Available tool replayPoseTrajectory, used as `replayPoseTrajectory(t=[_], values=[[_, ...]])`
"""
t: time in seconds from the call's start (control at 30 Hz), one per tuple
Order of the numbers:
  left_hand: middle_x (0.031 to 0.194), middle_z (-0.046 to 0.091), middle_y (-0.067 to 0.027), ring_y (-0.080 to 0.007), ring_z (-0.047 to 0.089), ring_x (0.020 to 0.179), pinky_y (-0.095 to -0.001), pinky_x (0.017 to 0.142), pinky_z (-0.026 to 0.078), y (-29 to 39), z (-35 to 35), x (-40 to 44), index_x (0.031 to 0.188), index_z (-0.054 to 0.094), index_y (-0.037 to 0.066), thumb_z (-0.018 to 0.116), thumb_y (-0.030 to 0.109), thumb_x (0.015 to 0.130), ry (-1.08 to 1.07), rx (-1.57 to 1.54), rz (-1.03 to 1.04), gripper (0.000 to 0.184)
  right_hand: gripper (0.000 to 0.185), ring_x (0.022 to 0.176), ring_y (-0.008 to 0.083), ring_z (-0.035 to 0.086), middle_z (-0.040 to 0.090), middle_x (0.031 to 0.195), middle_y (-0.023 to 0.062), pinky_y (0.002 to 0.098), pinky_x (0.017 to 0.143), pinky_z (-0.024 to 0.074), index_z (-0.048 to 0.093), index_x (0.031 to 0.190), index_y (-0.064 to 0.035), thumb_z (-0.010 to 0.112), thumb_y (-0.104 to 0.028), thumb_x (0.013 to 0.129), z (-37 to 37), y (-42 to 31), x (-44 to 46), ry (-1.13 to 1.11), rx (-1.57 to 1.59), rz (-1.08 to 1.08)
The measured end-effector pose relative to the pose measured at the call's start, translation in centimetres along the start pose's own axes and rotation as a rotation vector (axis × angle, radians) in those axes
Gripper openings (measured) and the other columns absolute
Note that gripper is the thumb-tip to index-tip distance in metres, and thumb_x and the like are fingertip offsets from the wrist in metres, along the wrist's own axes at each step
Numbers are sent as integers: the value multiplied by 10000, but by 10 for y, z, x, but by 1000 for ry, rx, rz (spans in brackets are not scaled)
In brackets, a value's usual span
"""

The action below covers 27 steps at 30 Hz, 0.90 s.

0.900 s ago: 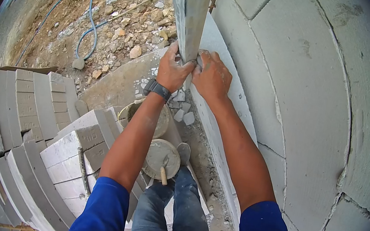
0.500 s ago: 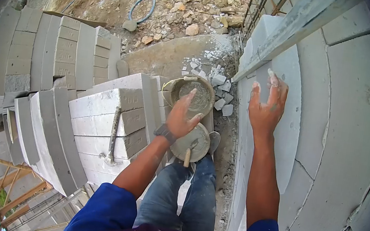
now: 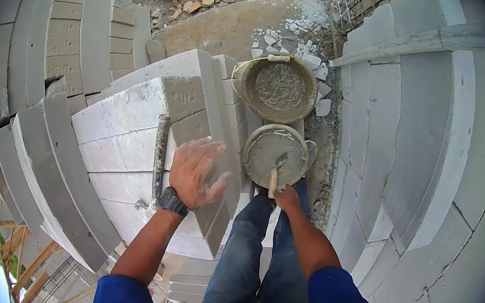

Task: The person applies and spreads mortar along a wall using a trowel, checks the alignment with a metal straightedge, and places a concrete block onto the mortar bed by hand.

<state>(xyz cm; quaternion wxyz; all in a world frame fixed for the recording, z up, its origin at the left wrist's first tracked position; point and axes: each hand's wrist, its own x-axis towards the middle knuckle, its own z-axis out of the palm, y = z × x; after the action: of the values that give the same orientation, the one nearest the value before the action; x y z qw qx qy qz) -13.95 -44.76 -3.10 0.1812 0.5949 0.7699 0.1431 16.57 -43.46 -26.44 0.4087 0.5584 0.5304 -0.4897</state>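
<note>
My right hand (image 3: pixel 289 200) is at the wooden handle of a trowel (image 3: pixel 273 184), its fingers closed against the handle's lower end. The trowel's blade is sunk in grey mortar in the nearer bucket (image 3: pixel 246 163), so most of it is hidden. Over the stack of pale blocks (image 3: pixel 122 144), my left hand (image 3: pixel 195 173) is open, fingers stretched and thumb apart, holding nothing. Just left of that hand, a hammer (image 3: pixel 159 155) with a worn handle lies on the blocks. I cannot tell whether the left palm touches them.
A second bucket of mortar (image 3: pixel 243 83) stands beyond the first. Broken block pieces (image 3: pixel 311 61) lie near it. To the right rises a block wall (image 3: pixel 410 125) with a long straight bar (image 3: pixel 412 48) across it. More blocks (image 3: pixel 64 33) are stacked at left.
My right hand has dropped from beside the wall to the trowel handle. My left hand has moved from above the buckets leftward over the block stack. The long bar appears further right and flatter.
</note>
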Motion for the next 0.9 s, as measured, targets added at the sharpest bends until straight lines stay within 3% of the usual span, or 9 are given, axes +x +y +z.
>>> replayPoseTrajectory(t=[0.03,0.17,0.23,0.37,0.47,0.6,0.77,0.9], values=[[1237,665,-124,-342,589,1205,-497,1061,401,1,1,2,1259,641,73,760,257,727,15,-13,1,575,643,1282,382,565,585,1373,247,459,1081,449,534,1384,10,665,-395,903,22,-6,22,79,6,10],[1154,694,-119,-338,619,1152,-479,1015,431,-4,7,-2,1186,678,65,757,230,686,60,-79,5,533,503,1218,400,597,640,1279,230,463,1058,463,625,1233,8,667,-337,868,94,-18,113,247,-19,36],[1116,703,-116,-329,627,1130,-472,1005,432,-6,9,0,1151,691,60,749,232,675,83,-113,37,510,462,1208,407,602,655,1250,229,469,1047,469,645,1189,3,668,-315,855,99,-31,129,265,41,22],[1110,699,-114,-338,624,1105,-484,993,422,-2,6,3,1134,701,59,742,271,680,28,-63,67,502,475,1169,424,621,660,1218,250,482,1016,487,609,1227,11,673,-263,845,34,-47,54,106,231,38],[1145,686,-138,-373,608,1131,-485,1016,416,3,6,3,1163,690,43,727,234,688,14,-66,63,513,548,1131,440,635,661,1198,255,495,977,508,535,1310,18,678,-224,840,34,0,5,288,68,-67],[1140,687,-146,-373,606,1127,-475,1019,417,7,4,-1,1149,703,42,723,248,690,36,-50,53,504,555,1014,417,685,666,1179,229,495,875,550,494,1349,1,667,-196,861,55,74,-20,221,-115,-73],[1125,685,-135,-355,599,1133,-476,995,426,6,9,-3,1130,710,52,730,297,692,23,-53,66,502,442,902,375,705,666,1081,175,472,788,572,535,1316,-27,615,-163,903,92,125,19,429,-213,-254],[1128,680,-174,-378,595,1108,-468,996,434,0,16,-8,1151,709,25,728,321,710,29,-63,88,532,404,908,338,674,609,1057,141,434,774,577,565,1291,-50,615,-173,910,111,139,57,585,-214,-385]])
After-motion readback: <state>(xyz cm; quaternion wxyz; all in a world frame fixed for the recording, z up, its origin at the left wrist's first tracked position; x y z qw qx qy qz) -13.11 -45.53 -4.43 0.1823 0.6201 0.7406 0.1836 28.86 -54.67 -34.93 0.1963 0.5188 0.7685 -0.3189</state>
